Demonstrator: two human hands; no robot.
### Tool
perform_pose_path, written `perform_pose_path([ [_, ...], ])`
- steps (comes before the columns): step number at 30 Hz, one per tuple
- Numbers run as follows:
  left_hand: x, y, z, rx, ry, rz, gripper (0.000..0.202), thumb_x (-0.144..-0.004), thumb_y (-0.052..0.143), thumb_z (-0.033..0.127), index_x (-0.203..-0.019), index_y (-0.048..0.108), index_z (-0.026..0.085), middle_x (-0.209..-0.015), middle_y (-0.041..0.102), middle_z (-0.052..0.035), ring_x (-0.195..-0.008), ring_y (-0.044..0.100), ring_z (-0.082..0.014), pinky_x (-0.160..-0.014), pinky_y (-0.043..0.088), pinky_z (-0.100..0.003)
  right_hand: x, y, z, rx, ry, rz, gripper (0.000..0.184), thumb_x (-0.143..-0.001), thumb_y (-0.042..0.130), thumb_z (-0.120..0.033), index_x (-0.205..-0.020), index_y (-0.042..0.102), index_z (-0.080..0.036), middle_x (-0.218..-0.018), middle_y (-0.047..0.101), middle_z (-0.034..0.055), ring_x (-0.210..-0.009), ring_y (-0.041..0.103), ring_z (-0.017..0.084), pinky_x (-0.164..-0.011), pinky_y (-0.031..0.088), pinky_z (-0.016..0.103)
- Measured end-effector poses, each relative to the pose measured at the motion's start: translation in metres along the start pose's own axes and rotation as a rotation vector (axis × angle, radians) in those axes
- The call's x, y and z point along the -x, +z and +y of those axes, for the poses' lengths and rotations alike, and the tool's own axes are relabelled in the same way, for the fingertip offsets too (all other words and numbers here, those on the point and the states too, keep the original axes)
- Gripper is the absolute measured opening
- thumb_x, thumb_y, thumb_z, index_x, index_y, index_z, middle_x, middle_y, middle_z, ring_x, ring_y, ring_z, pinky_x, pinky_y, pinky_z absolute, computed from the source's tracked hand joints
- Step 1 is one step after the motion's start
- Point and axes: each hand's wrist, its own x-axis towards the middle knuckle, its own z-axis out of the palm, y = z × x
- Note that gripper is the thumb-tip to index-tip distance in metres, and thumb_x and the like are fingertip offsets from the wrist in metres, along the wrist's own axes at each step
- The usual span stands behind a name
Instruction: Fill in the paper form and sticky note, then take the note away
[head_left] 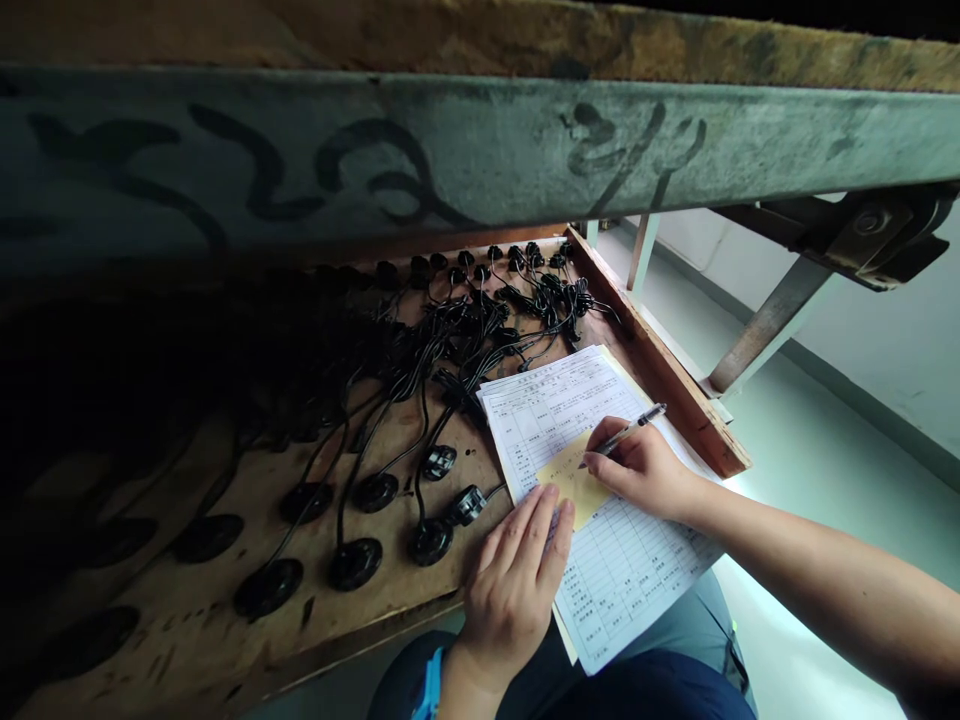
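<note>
The pen is being held in the pinched grip of the right hand, its long axis being slanted up and rightward from a tip pointed at the yellow note, just left of that grip. The note is being pressed onto the printed papers by the left hand, flat, with nothing grasped. The right hand is being angled in from the right, above the wooden tray.

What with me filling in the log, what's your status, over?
Left hand resting on papers and yellow note's edge. Right hand holding pen, tip at note. Black cords beside papers, none over note.
</note>
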Motion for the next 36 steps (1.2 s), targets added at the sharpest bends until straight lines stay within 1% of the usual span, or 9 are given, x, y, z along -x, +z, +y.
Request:
perform_pose_path([
  [9,-0.0064,-0.0029,0.0001,0.003,0.004,0.032,0.039,-0.103,0.039,0.007,-0.131,0.066,0.01,-0.135,0.069,-0.0165,-0.125,0.064,-0.0286,-0.1,0.046,-0.04,-0.0016,0.0009,0.0019,0.032,-0.04,0.007,0.021,-0.086,0.061,-0.032,-0.074,0.066,-0.015,-0.085,0.066,0.0064,-0.068,0.056,0.013,-0.058,0.044,0.026],
  [15,-0.0052,-0.0026,0.0009,-0.001,0.013,0.027,0.04,-0.104,0.037,0.007,-0.131,0.067,0.009,-0.135,0.069,-0.0172,-0.124,0.065,-0.0292,-0.099,0.046,-0.04,-0.0009,0.0011,0.0009,0.029,-0.04,0.008,0.02,-0.085,0.062,-0.032,-0.074,0.065,-0.016,-0.081,0.065,0.0051,-0.065,0.055,0.013,-0.058,0.044,0.026],
  [21,-0.0028,-0.0005,0.0005,0.0,0.009,0.024,0.041,-0.104,0.037,0.008,-0.133,0.066,0.009,-0.138,0.067,-0.0168,-0.127,0.063,-0.0295,-0.101,0.045,-0.041,0.0001,0.0013,0.0023,0.029,-0.019,-0.008,0.021,-0.086,0.061,-0.031,-0.074,0.065,-0.015,-0.086,0.065,0.0063,-0.065,0.055,0.012,-0.057,0.043,0.026],
  [27,-0.0048,0.0,0.0004,0.009,0.001,0.03,0.041,-0.103,0.037,0.006,-0.132,0.066,0.009,-0.137,0.067,-0.0169,-0.127,0.063,-0.0295,-0.101,0.046,-0.04,-0.0011,0.002,0.0045,0.034,-0.042,-0.007,0.02,-0.087,0.061,-0.03,-0.076,0.067,-0.014,-0.086,0.066,0.0058,-0.068,0.057,0.012,-0.061,0.045,0.026],
  [30,-0.0054,-0.0009,0.0009,0.015,0.004,0.032,0.041,-0.103,0.037,0.007,-0.131,0.066,0.008,-0.138,0.067,-0.017,-0.127,0.063,-0.0297,-0.101,0.046,-0.041,-0.001,0.0012,0.0032,0.033,-0.028,-0.012,0.022,-0.087,0.06,-0.03,-0.074,0.065,-0.014,-0.085,0.065,0.0056,-0.066,0.055,0.011,-0.059,0.043,0.025],
  [34,-0.0045,-0.0012,0.0007,0.018,0.01,0.038,0.041,-0.103,0.036,0.005,-0.132,0.066,0.006,-0.136,0.068,-0.0175,-0.127,0.063,-0.0298,-0.101,0.046,-0.041,-0.0006,0.0006,0.0011,0.014,-0.03,-0.01,0.019,-0.087,0.06,-0.029,-0.076,0.063,-0.014,-0.079,0.061,0.0025,-0.062,0.05,0.009,-0.055,0.04,0.024],
  [36,-0.0036,-0.001,0.0004,0.018,0.006,0.036,0.042,-0.103,0.035,0.005,-0.132,0.065,0.005,-0.136,0.068,-0.0178,-0.127,0.063,-0.0299,-0.101,0.046,-0.041,-0.0007,0.0005,0.0006,0.006,-0.029,-0.011,0.019,-0.087,0.06,-0.029,-0.075,0.063,-0.014,-0.079,0.06,0.0023,-0.061,0.049,0.009,-0.054,0.039,0.024],
])
